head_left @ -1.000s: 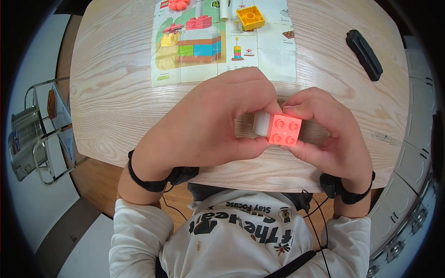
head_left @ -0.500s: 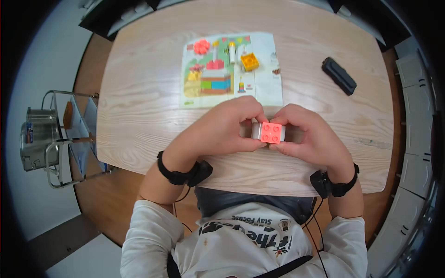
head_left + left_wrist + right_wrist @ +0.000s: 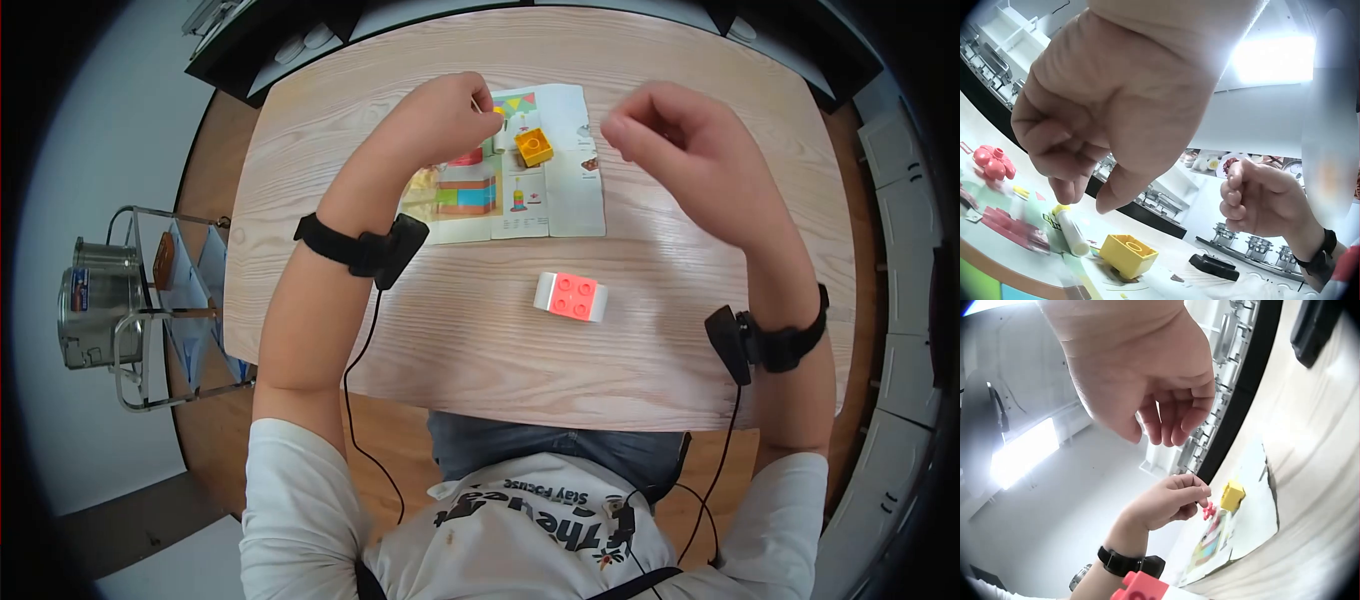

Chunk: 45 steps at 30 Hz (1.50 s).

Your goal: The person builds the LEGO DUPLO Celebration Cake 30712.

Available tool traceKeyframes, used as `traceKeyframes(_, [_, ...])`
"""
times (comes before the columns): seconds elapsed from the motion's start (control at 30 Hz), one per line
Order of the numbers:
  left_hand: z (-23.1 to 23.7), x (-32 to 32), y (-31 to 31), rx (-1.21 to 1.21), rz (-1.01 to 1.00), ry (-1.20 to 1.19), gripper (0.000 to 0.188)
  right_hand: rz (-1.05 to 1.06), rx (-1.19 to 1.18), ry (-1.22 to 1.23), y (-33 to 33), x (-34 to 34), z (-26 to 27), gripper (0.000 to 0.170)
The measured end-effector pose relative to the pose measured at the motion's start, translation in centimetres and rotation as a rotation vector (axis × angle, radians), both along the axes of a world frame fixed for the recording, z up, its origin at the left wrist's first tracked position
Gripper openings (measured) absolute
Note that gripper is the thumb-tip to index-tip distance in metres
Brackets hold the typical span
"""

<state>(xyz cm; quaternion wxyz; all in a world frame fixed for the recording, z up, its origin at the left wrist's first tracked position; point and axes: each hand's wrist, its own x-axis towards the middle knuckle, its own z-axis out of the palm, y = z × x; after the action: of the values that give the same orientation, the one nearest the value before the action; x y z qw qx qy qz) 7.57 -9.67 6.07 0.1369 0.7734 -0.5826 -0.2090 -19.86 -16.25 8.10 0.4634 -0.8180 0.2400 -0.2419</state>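
A pink two-by-two toy brick sits on a white block whose ends stick out on both sides, standing on the table with no hand on it. My left hand hovers over the printed sheet, fingers loosely bent and holding nothing. Below its fingertips lies a white cylinder with a yellow end. Beside the cylinder is a yellow brick, and a red flower piece lies further left. Raised to the right of the sheet, my right hand is loosely curled around nothing.
The printed sheet, with pictures of bricks, lies flat on the wooden table. A black elongated case lies on the far right side. Cables hang from both wrist cameras. A metal cart stands off the left edge.
Both hands have let go of the pink brick and white block, which now stand on the table. The left hand moved forward over the sheet, the right hand forward and to the right.
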Motion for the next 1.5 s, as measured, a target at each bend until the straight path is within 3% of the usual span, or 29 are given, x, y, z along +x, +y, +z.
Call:
traceKeyframes(0.17, [-1.0, -0.7, -2.6, 0.181, 0.001, -0.170, 0.030, -0.014, 0.093, 0.140, -2.3, 3.5, -3.1, 0.026])
traceKeyframes(0.37, [-3.4, 0.7, -2.8, 0.096, -0.022, -0.109, 0.031, -0.010, 0.162, 0.121, -2.7, 5.2, -4.6, 0.028])
traceKeyframes(0.47, [-0.1, 0.2, -1.3, 0.002, -0.017, 0.108, 0.023, 0.019, 0.083, 0.083, -3.0, 5.0, -4.1, 0.028])
traceKeyframes(0.6, [6.7, -2.7, 1.9, -0.104, -0.027, 0.643, 0.026, -0.013, 0.195, -0.114, -0.3, 4.6, 0.1, 0.023])
traceKeyframes(0.67, [7.6, -4.0, 3.5, -0.274, -0.108, 0.718, 0.025, -0.059, 0.256, -0.193, 2.2, 4.2, 3.2, 0.025])
traceKeyframes(0.8, [8.5, -6.2, 6.6, -0.554, -0.239, 0.819, 0.027, -0.107, 0.133, -0.334, 5.9, 2.6, 5.4, 0.023])
traceKeyframes(0.87, [8.0, -7.0, 7.8, -0.605, -0.256, 0.894, 0.029, -0.205, 0.075, -0.378, 8.4, 2.6, 5.7, 0.020])
traceKeyframes(0.93, [6.6, -7.1, 8.8, -0.611, -0.306, 0.973, 0.032, 0.020, -0.120, -0.333, 6.3, -0.4, 3.8, 0.022])
traceKeyframes(1.0, [5.4, -8.0, 9.7, -0.739, -0.353, 0.844, 0.018, 0.067, 0.047, -0.371, 7.6, -1.1, 3.0, 0.023])
traceKeyframes(1.07, [4.3, -7.7, 10.3, -0.629, -0.367, 0.861, 0.023, 0.043, 0.087, -0.359, 8.9, -1.3, 2.2, 0.026])
traceKeyframes(1.33, [-1.8, -8.8, 10.9, -0.589, -0.261, 1.033, 0.018, 0.047, 0.020, -0.200, 8.4, -2.6, -2.2, 0.023])
traceKeyframes(1.43, [-2.5, -7.6, 10.7, -0.628, -0.421, 0.802, 0.025, 0.109, -0.087, -0.142, 8.1, -2.9, -2.7, 0.024])
traceKeyframes(1.5, [-2.3, -7.4, 10.9, -0.620, -0.473, 0.770, 0.025, 0.123, -0.023, -0.133, 8.5, -3.0, -2.8, 0.025])
